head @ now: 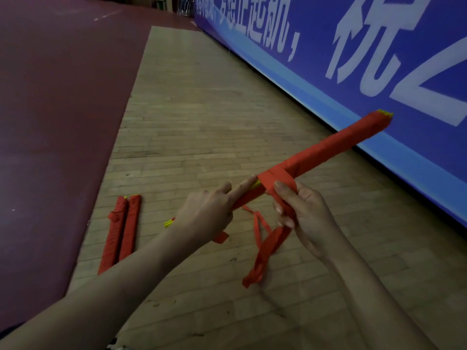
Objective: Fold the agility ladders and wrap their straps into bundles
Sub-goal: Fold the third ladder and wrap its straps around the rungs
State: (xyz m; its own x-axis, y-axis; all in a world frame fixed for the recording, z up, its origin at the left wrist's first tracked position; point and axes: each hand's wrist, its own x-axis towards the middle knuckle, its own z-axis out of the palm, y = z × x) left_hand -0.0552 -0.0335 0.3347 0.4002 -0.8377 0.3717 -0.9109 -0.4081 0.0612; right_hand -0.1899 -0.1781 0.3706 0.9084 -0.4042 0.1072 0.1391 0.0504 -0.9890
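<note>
Dim, flat indoor light, purple cast. The banner (316, 79) at upper right is brightest; the mat (50, 122) at left sinks into dark. Faint soft shadows lie on the floor (202, 122) below the arms (126, 286). Everything is slightly soft; the bundle (316, 156) tip and hanging strap (264, 256) blur. Lines bow near the edges.

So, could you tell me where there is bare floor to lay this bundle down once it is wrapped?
The wooden floor beyond the held bundle, between the two finished bundles and the blue banner, is bare. The maroon mat left of those bundles is bare too. It is crowded below the right hand, where the loose strap hangs.
</note>
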